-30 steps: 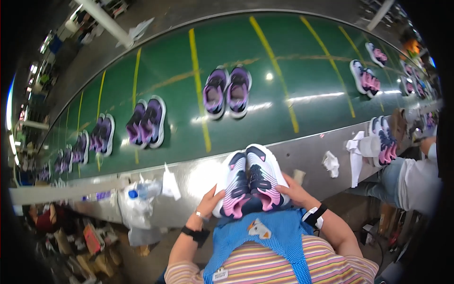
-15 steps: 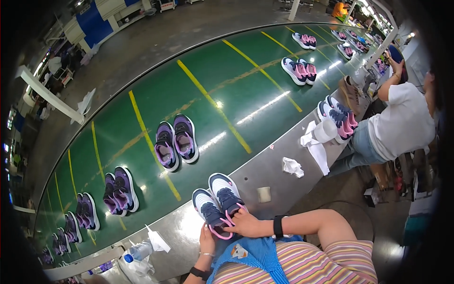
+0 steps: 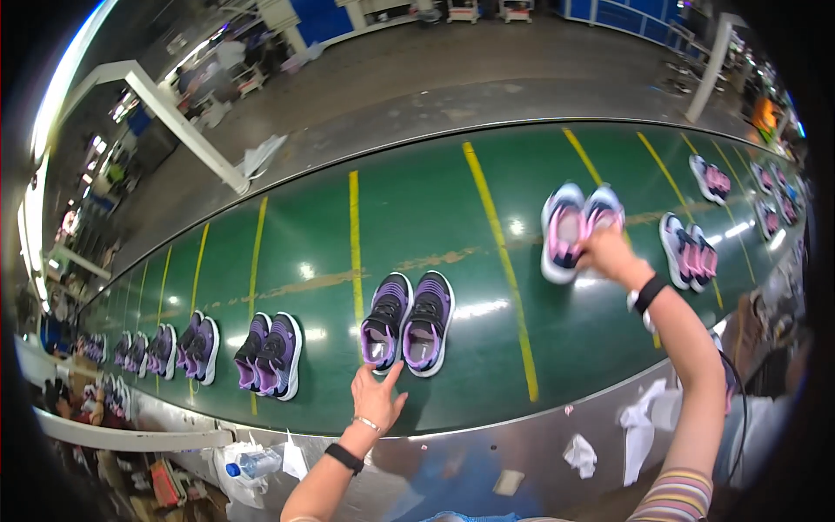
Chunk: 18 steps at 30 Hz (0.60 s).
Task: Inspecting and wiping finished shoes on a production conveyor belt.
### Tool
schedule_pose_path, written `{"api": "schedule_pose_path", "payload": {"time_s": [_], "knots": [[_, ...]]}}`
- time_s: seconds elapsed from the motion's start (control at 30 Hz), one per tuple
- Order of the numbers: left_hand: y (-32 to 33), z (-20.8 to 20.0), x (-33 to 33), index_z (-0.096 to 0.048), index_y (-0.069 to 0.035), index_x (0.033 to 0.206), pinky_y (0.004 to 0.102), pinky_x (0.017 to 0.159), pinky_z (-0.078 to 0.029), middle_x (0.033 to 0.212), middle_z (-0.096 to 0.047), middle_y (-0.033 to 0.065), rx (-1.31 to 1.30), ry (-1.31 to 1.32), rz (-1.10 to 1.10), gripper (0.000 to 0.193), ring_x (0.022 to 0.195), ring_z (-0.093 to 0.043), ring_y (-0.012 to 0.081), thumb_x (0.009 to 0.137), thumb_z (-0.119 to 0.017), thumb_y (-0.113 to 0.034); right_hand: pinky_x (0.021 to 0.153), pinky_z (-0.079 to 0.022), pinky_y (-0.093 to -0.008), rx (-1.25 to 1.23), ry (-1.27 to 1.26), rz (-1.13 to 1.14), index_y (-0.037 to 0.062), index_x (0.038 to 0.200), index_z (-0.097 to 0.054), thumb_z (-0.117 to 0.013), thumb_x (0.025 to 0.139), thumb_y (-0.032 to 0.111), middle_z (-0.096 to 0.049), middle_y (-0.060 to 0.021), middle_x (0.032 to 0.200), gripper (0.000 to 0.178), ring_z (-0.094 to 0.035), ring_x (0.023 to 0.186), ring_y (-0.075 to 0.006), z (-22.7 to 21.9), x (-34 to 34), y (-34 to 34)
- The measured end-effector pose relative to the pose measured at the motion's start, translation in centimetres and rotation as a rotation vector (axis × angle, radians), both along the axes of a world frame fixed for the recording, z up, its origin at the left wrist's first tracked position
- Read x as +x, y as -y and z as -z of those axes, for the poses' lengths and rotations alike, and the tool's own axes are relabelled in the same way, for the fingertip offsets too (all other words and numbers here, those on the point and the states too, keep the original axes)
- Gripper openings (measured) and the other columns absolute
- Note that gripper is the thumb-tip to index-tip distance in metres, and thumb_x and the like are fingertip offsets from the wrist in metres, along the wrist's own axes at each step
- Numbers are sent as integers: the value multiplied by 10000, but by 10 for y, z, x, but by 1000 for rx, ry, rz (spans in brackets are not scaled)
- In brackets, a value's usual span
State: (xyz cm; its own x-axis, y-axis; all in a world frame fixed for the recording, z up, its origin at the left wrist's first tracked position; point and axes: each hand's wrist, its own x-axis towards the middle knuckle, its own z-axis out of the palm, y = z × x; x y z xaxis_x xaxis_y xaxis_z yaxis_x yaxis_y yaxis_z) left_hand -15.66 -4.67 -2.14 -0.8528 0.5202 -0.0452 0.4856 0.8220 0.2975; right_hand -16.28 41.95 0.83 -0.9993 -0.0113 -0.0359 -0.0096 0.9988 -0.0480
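My right hand (image 3: 607, 252) is closed on a pair of white and navy sneakers with pink linings (image 3: 565, 230), its fingers at their heel openings. The pair is over the green conveyor belt (image 3: 470, 348), toes pointing away; whether the soles touch the belt I cannot tell. My left hand (image 3: 376, 398) has its fingers apart at the heels of a black and purple pair of sneakers (image 3: 409, 322) lying on the belt. One fingertip meets or nearly meets the left shoe's heel.
More purple sneakers (image 3: 270, 352) line the belt leftward, pink ones (image 3: 687, 252) rightward. Yellow stripes (image 3: 500, 261) cross it. On the near metal ledge (image 3: 417, 452) are crumpled paper (image 3: 580, 455), a beige block (image 3: 509, 482) and a plastic bottle (image 3: 254, 465). A white post (image 3: 187, 126) stands far left.
The white and navy pair has gone from the metal ledge to over the belt, in my right hand. My left hand has let go of it and reached the purple pair. The view has turned.
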Motion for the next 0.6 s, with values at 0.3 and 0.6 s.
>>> {"api": "schedule_pose_path", "payload": {"time_s": [0.3, 0.6], "knots": [[-33, 8, -34, -429, -306, 1229, 422, 796, -317, 961, -506, 134, -257, -24, 250, 685, 894, -465, 268, 609, -707, -394, 934, -312, -455, -67, 0, 428, 145, 1261, -371, -691, 669, 144, -359, -225, 1242, 673, -352, 1157, -369, 81, -95, -38], [39, -25, 53, -561, -146, 806, 365, 645, -358, 703, -489, 68, -75, 80, 222, 273, 716, -510, 228, 633, -682, -319, 707, -469, -301, -1265, 309, 171, 3, 1161, -435, -721, 678, 276, -512, -145, 1003, 624, -536, 885, -227, 31, 82, 229]]}}
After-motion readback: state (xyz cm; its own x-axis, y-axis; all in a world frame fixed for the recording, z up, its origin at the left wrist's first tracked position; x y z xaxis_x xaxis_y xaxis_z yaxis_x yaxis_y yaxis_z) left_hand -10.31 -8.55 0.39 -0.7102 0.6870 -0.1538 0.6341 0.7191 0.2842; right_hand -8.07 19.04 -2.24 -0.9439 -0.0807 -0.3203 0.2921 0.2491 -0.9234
